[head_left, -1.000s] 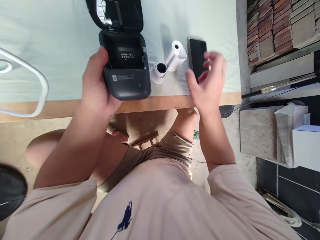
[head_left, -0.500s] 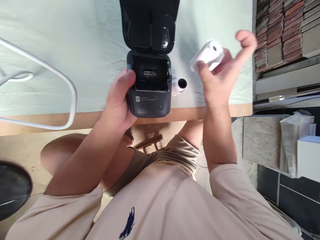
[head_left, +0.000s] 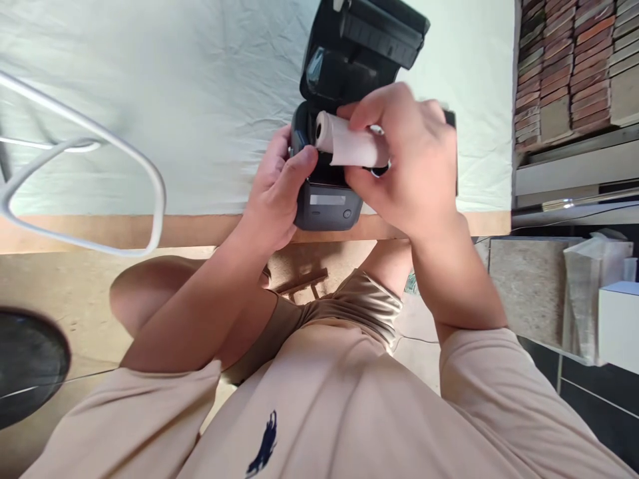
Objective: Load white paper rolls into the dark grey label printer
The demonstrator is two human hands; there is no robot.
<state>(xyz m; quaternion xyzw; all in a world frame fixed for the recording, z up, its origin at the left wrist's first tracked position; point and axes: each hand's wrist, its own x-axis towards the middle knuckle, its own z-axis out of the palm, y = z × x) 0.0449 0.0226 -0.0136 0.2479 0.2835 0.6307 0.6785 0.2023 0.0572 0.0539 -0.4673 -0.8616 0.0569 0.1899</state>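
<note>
My left hand (head_left: 282,183) grips a small black label printer (head_left: 329,209) by its left side, thumb at the edge of the paper compartment. The printer's lid (head_left: 344,60) stands open, tilted back to the right. Closed round the right end of a white paper roll (head_left: 352,143), my right hand (head_left: 409,153) holds it over the open compartment. The roll's left end, with a dark core, is close to my left thumb, and a flap of paper hangs loose at its front. My right hand hides part of the compartment and the roll's far end.
A pale green cloth covers the table, whose brown front edge (head_left: 200,233) runs below the printer. At left is a bent white tube frame (head_left: 154,193). A dark object (head_left: 450,120) shows partly behind my right hand. Stacked brick samples (head_left: 554,60) stand at the right.
My right hand has come left from beside the printer to its open compartment, with a white roll in it. The printer has shifted right and tilted. The roll on the table is no longer visible.
</note>
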